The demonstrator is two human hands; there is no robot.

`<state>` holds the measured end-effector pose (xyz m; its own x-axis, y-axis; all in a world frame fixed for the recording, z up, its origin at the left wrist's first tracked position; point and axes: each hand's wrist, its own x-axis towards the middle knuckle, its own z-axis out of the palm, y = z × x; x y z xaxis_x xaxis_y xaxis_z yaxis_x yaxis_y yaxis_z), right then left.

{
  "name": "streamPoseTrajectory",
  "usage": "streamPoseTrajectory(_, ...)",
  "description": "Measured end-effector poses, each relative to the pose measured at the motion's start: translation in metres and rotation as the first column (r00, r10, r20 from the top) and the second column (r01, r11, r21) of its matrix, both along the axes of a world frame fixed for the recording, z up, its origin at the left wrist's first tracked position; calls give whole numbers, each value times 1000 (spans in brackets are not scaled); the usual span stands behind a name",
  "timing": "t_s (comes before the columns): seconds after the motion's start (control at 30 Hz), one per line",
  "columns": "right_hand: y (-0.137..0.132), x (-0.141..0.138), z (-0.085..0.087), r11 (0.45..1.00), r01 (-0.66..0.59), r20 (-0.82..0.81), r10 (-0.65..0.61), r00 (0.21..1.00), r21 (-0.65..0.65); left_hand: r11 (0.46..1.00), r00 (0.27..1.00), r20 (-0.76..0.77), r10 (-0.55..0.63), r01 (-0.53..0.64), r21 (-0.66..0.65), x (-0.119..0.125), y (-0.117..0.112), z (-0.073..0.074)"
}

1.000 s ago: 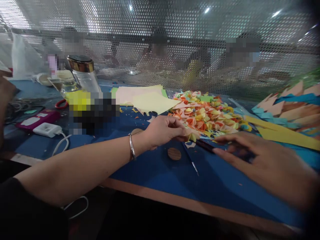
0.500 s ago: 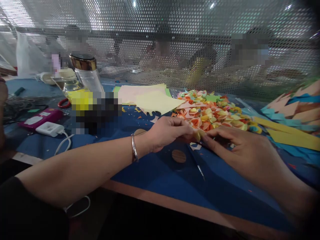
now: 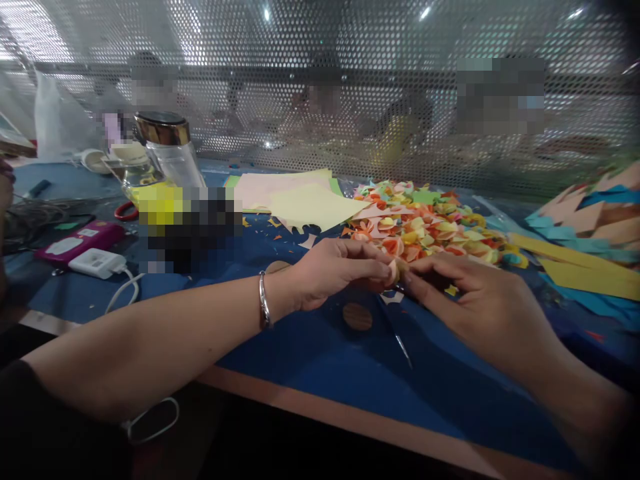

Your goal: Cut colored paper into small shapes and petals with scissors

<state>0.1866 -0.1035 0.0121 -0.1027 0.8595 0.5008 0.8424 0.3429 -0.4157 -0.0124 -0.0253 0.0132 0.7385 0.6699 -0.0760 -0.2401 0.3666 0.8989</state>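
Between my two hands is a small pale-yellow paper flower (image 3: pixel 395 271), partly hidden by the fingers. My left hand (image 3: pixel 340 270), with a silver bangle at its wrist, pinches it from the left. From the right, my right hand (image 3: pixel 470 290) grips its edge between thumb and forefinger. Just behind the hands lies a heap of folded paper flowers (image 3: pixel 425 227) in orange, yellow, pink and green. Below the fingers, a thin brush-like tool (image 3: pixel 400 343) rests on the blue table beside a round wooden disc (image 3: pixel 357 316).
Paper sheets (image 3: pixel 305 200) lie behind my left hand. Yellow paper strips (image 3: pixel 590 270) are at the right. A glass bottle (image 3: pixel 175 157), a purple power strip (image 3: pixel 83 241) and a white charger (image 3: pixel 97 263) stand at the left. A perforated metal screen (image 3: pixel 300 120) closes off the back.
The paper flower has turned a little between my fingers and shows more of its pale side. Both hands stay in nearly the same place; the view has shifted slightly.
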Motion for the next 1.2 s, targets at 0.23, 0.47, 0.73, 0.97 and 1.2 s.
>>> streamPoseTrajectory(0.23, 0, -1, -5, 996, -29, -79, 22, 997, -81, 997, 996, -84, 5, 2, 81, -1, 2, -4)
streamPoseTrajectory(0.47, -4, -1, -6, 992, -33, -165, 12, 986, -125, 987, 986, -165, 26, 2, 163, -1, 4, -5)
streamPoseTrajectory(0.73, -4, -2, -5, 987, -57, -202, 26, 979, -151, 974, 979, -189, 75, -31, 224, 2, 4, -5)
streamPoseTrajectory(0.97, -4, -4, -6, 990, -46, -254, 11, 967, -130, 924, 973, -192, 128, -47, 379, 3, 1, -5)
streamPoseTrajectory(1.2, -2, -7, -3, 987, -47, -282, 1, 959, -155, 851, 952, -269, 143, 21, 526, 0, 4, -1)
